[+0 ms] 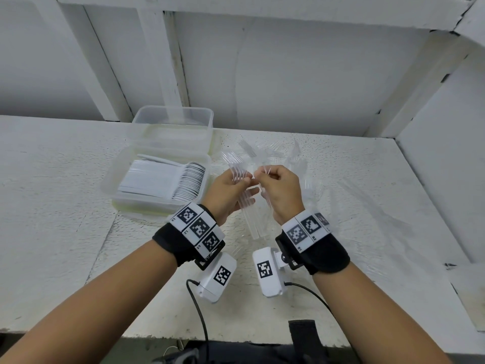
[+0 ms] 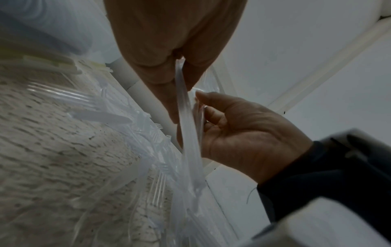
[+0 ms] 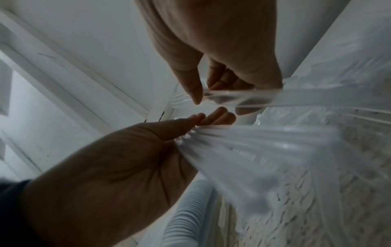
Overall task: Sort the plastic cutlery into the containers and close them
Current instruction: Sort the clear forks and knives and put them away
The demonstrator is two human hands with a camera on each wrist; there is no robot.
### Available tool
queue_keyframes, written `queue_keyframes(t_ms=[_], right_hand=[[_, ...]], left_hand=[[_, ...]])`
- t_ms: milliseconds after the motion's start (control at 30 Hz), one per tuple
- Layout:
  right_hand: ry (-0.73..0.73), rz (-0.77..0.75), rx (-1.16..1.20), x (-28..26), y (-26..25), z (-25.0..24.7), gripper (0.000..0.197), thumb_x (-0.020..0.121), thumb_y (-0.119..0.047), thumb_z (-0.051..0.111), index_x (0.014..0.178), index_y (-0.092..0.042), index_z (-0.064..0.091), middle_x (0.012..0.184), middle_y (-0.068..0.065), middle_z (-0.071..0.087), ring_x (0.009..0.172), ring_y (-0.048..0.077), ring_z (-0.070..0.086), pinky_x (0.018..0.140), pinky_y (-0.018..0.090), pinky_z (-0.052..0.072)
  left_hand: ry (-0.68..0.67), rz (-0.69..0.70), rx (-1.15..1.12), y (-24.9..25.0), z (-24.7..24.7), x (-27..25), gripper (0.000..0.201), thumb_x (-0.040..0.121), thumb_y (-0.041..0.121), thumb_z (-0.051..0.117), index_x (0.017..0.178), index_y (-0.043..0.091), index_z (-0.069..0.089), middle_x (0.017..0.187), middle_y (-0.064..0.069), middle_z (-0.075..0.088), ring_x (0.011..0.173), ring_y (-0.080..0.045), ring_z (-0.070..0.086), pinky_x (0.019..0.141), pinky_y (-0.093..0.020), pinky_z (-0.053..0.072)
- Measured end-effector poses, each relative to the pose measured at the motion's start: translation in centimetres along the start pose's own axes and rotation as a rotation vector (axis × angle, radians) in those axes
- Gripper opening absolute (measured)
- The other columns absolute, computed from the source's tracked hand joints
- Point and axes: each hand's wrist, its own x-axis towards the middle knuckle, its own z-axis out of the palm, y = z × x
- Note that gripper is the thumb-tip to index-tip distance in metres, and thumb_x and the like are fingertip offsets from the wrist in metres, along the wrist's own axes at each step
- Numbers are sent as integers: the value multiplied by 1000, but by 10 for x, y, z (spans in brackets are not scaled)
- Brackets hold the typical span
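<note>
My left hand (image 1: 242, 183) grips a bundle of clear plastic forks (image 1: 236, 166), tines up, handles hanging below the palm. My right hand (image 1: 267, 177), right beside it, pinches a few more clear forks (image 1: 266, 169) between thumb and fingers. In the right wrist view the left hand (image 3: 148, 150) holds the fanned bundle (image 3: 243, 150) while the right hand (image 3: 203, 93) pinches its forks (image 3: 264, 98). A clear container (image 1: 115, 195) at the left holds a packed row of white spoons (image 1: 183, 179). Behind it stands an empty clear container (image 1: 173, 111).
Loose clear forks (image 1: 278, 149) lie scattered on the white table behind and to the right of my hands, also as a fork pile (image 2: 131, 120) in the left wrist view. White walls close off the back and right. Cables hang at the table's front edge (image 1: 199, 311).
</note>
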Motion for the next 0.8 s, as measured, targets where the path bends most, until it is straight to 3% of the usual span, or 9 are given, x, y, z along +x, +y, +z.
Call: queue_keyframes(t_ms=[133, 267, 367, 467, 600, 667, 733, 800], right_hand=[[-15, -97, -152, -5, 1, 3, 8, 86, -11, 63, 93, -9, 66, 87, 4, 67, 86, 17, 64, 79, 27, 53], [-90, -153, -285, -13, -5, -1, 21, 93, -20, 53, 92, -7, 71, 85, 5, 71, 83, 18, 67, 77, 27, 54], [-163, -186, -389, -15, -10, -7, 26, 95, -22, 50, 92, -6, 70, 83, 6, 71, 78, 18, 68, 74, 25, 54], [-171, -203, -405, -14, -16, -12, 28, 97, -21, 44, 95, -4, 66, 73, 3, 63, 61, 12, 58, 61, 17, 48], [-122, -199, -431, -5, -18, -19, 32, 101, -20, 31, 77, -15, 50, 64, 0, 42, 58, 10, 41, 54, 22, 34], [-158, -196, -450, -2, -16, -16, 26, 100, -15, 33, 98, -12, 58, 71, 2, 45, 65, 12, 48, 59, 23, 41], [-152, -223, -477, -3, -12, -13, 27, 97, -14, 41, 118, -9, 58, 86, 5, 55, 82, 18, 60, 74, 32, 53], [-93, -218, -411, -5, -8, -10, 22, 94, -14, 51, 114, -11, 58, 90, 3, 59, 88, 21, 65, 80, 35, 56]], left_hand=[[13, 24, 51, 0, 4, 0, 15, 97, 10, 45, 106, 7, 57, 98, -6, 66, 84, -13, 65, 79, -32, 53], [-28, 1, 64, 1, 2, 1, 24, 100, 11, 38, 113, 3, 57, 104, -11, 65, 90, -17, 64, 93, -40, 48], [-84, -14, 65, 1, -1, 1, 26, 101, 13, 35, 108, 3, 58, 93, -7, 66, 78, -12, 66, 85, -33, 52], [-88, -31, 37, -1, -4, 3, 19, 100, 12, 38, 97, 5, 55, 79, -6, 63, 65, -10, 65, 72, -27, 55], [-63, -49, -25, -1, -8, 7, 12, 98, 10, 43, 91, 8, 53, 83, -9, 65, 66, -11, 68, 66, -25, 56], [-65, -49, -31, 0, -7, 7, 10, 97, 10, 45, 92, 9, 54, 86, -9, 67, 70, -11, 69, 67, -25, 56], [-67, -49, -24, -1, -6, 7, 9, 97, 11, 46, 94, 9, 54, 84, -7, 69, 73, -12, 70, 67, -25, 57], [-62, -46, -18, -1, -6, 8, 11, 97, 11, 47, 99, 5, 56, 87, -9, 70, 76, -14, 70, 66, -25, 57]])
